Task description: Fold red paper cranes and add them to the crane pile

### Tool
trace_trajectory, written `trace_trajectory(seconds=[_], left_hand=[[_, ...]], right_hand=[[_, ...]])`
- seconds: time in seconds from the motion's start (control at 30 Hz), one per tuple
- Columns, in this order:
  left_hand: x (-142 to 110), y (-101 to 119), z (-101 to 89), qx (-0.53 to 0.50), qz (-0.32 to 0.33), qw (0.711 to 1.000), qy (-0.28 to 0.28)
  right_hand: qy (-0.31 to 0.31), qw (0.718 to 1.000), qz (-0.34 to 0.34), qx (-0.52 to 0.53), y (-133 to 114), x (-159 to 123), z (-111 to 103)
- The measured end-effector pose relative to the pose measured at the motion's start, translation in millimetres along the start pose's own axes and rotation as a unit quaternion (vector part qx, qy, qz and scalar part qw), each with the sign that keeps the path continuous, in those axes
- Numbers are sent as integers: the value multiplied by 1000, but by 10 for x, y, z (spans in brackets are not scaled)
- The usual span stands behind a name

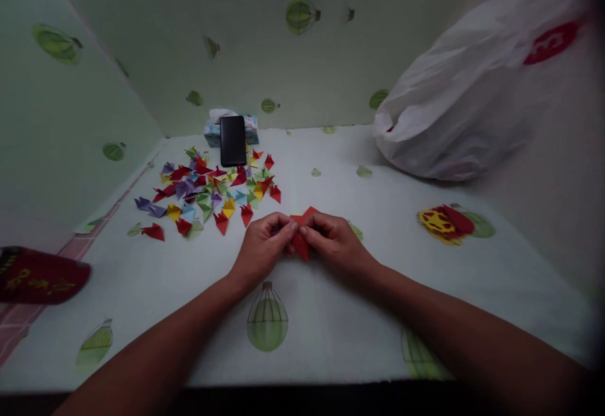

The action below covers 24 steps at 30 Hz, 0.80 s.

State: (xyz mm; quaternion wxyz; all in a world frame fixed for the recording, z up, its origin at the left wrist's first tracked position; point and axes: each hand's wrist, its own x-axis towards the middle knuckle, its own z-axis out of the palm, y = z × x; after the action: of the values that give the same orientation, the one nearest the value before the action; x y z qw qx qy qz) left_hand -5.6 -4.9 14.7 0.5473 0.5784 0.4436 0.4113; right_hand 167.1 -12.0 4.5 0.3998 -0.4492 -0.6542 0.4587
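Observation:
A partly folded piece of red origami paper (301,249) is pinched between my two hands, just above the middle of the table. My left hand (265,239) grips its left side with thumb and fingertips. From the other side my right hand (336,239) holds it the same way, the two thumbs almost touching. An orange-red point of the paper shows above the thumbs and a darker red point hangs below; the rest is hidden by my fingers. Beyond my left hand lies a loose pile of small folded paper cranes (208,189) in several colours.
A black phone (233,141) leans on a tissue box (252,130) behind the cranes. At right stand a large white plastic bag (454,101) and red and yellow paper cutouts (444,222). A dark red container (45,277) lies at the left edge. Balloon-patterned walls border the table.

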Motion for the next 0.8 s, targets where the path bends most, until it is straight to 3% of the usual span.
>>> trace_trajectory(seconds=[0.13, 0.33, 0.47, 0.63, 0.8], left_hand=[[7, 11, -9, 6, 7, 999, 41], [-2, -1, -2, 9, 9, 998, 54], [-14, -7, 5, -1, 16, 998, 56], [-6, 3, 0, -18, 6, 1000, 20], [-7, 10, 12, -44, 13, 997, 56]], right_hand=[[-31, 995, 30, 94, -3, -1, 0], [-67, 988, 54, 131, 15, 2, 11], [-58, 988, 32, 138, 1, -2, 19], [-36, 989, 31, 140, -11, 4, 19], [-40, 984, 49, 165, 1, 10, 26]])
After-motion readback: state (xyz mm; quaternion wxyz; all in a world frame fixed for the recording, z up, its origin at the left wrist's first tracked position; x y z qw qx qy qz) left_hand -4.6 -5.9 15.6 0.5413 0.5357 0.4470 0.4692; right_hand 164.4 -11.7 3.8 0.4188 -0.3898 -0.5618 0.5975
